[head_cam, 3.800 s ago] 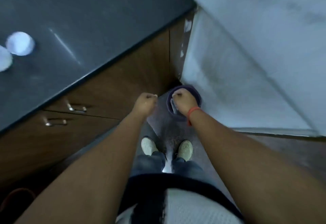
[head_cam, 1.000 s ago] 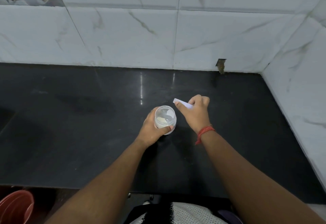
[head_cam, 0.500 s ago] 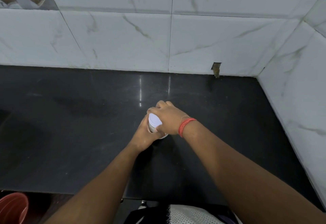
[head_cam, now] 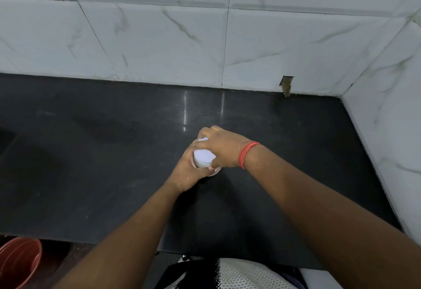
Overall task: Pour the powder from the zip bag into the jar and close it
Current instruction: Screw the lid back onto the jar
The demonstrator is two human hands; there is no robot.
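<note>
— What has each grip got?
— The left hand [head_cam: 185, 172] curls round the side of the jar [head_cam: 213, 172], clamped on it; the right hand [head_cam: 219, 146] comes over from above, fingers and thumb closed on the white lid [head_cam: 203, 156] sitting on top of the jar.
— And where is the jar?
— Near the middle of the dark table [head_cam: 91, 163], mostly hidden by both hands.
— Anything else around?
— Marble wall tiles [head_cam: 159, 42] behind, a red thread band [head_cam: 247, 153] on the right wrist, and a reddish bucket [head_cam: 17, 261] low at the left.

left hand [head_cam: 185, 171] grips jar [head_cam: 213, 172] | right hand [head_cam: 219, 146] grips lid [head_cam: 204, 155] | on counter [head_cam: 114, 163]
</note>
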